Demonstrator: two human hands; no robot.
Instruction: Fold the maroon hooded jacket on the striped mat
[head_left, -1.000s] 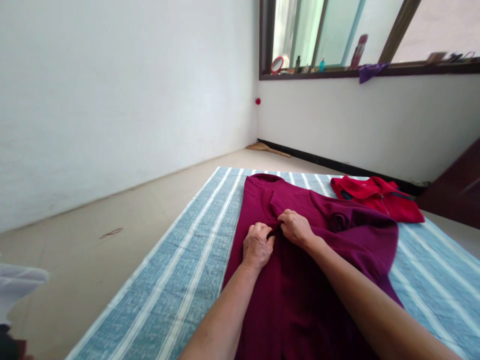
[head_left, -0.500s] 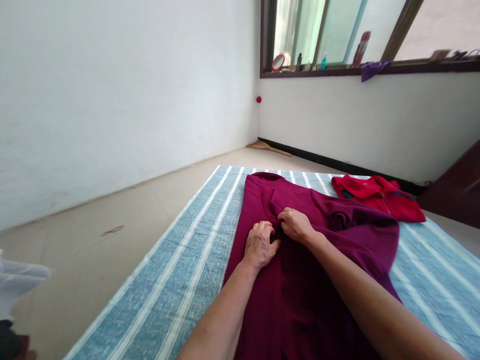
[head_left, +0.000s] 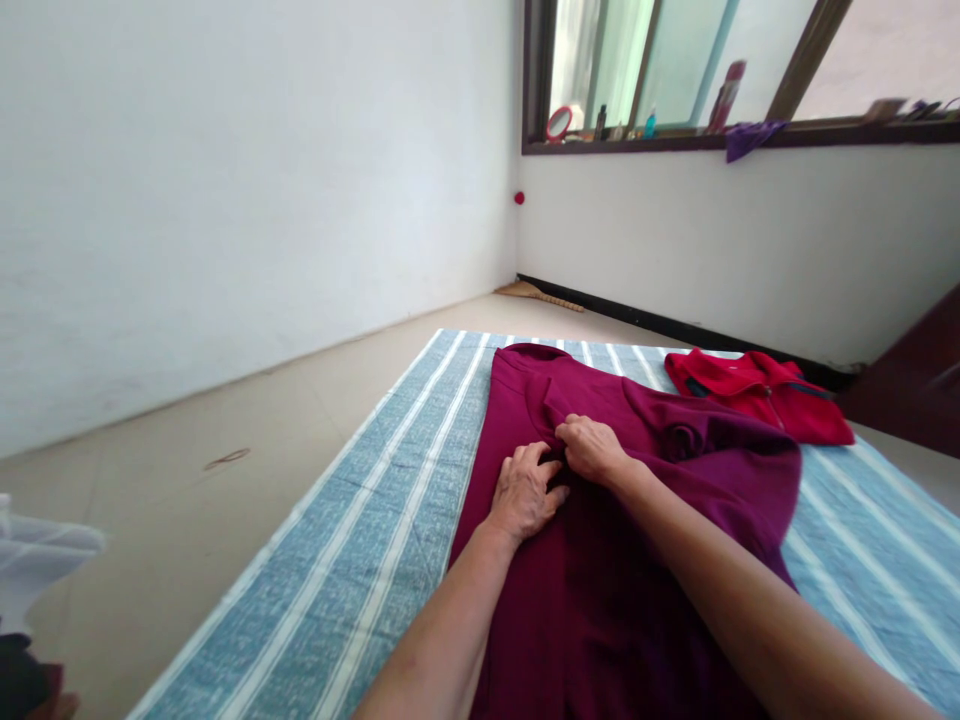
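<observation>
A maroon garment (head_left: 600,560) lies spread on a blue and white striped mat (head_left: 352,560) on the floor. My left hand (head_left: 525,492) rests on the garment's middle with its fingers curled and pinching a fold. My right hand (head_left: 594,448) sits just beside it, fingers bent and gripping the same fold of cloth. The two hands touch at the fingertips. The garment's right part is bunched up into a raised heap.
A red garment (head_left: 757,392) lies folded on the mat's far right. A white wall runs along the left. A window sill (head_left: 720,140) holds a small mirror, bottles and a purple cloth. A broom (head_left: 536,294) lies in the corner. White cloth (head_left: 37,570) sits at the left edge.
My left hand has slid slightly right and down over the maroon cloth, its fingers opening a little. My right hand has stayed where it was.
</observation>
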